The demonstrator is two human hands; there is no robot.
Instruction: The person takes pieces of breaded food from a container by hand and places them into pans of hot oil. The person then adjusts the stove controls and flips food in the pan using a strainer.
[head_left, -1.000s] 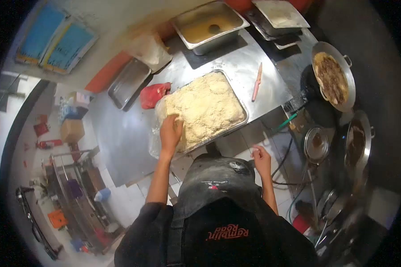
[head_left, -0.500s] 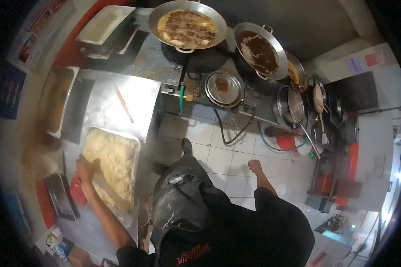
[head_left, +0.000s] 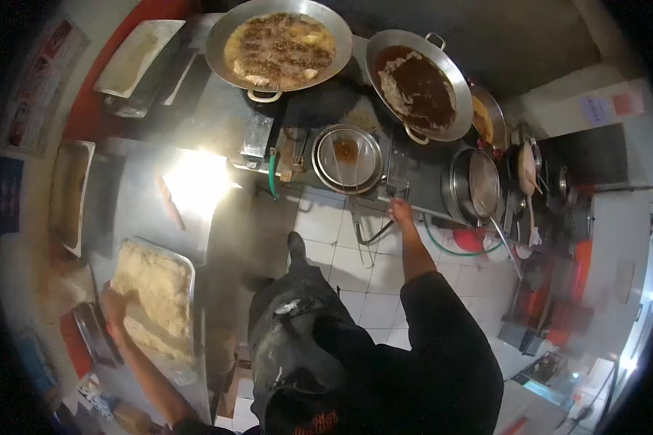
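Observation:
My left hand [head_left: 114, 308] is at the left edge of a metal tray [head_left: 193, 290] heaped with pale, crumbly flour-like coating [head_left: 152, 286]. Motion smears its fingers, and a small bit of red shows by the wrist. A narrow metal pan [head_left: 98, 333] stands just left of that hand. Reaching forward, my right hand [head_left: 400, 210] is at the front edge of the stove, near a dark hose [head_left: 374, 238]. Its fingers are curled, and what they hold, if anything, is hidden. Behind it to the left, a round strainer [head_left: 348, 156] sits over a bowl.
A large wok [head_left: 261, 90] of bubbling oil with frying pieces stands at the back. Beside it is a second wok [head_left: 442, 58] of dark oil. A rolling-pin-like stick [head_left: 170, 203] lies on the steel table. Another strainer [head_left: 484, 181] rests at right on a pot.
My right hand has moved forward to the stove's front edge. My left hand has shifted left and slightly down in view, off the red thing it was on. The whole view has shifted.

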